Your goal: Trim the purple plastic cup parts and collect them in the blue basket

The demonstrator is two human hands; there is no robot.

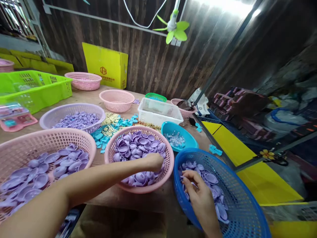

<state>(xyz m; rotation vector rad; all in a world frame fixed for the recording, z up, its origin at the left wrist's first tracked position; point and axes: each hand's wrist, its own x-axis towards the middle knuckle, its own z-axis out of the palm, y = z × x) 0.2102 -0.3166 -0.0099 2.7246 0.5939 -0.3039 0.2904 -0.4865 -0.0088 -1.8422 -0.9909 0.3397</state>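
Left hand: the left hand [154,161] reached across into the middle pink basket [166,172], fingers curled down among the purple shells [138,142]; what they gripped, if anything, could not be told.
Right hand: the right hand [196,191] lay in the blue basket [237,198], fingertips pinching a small clear piece [194,185] over the purple caps [213,180] there.
Blue basket: stood at the bench's [148,200] near right corner, just beside the middle pink basket.
Near left: a larger pink basket [24,145] held flat purple pieces [49,165].
Behind: a lilac basket [59,110] of small purple bits, a teal bowl [188,138] with clear pieces, a white crate [158,112], and loose teal parts [104,135] lying on the bench between them.
Far left: a green crate [49,89] and two more pink baskets [116,100].
Back wall: a yellow box [106,64] leaned against dark boards, with a green fan [173,29] above.
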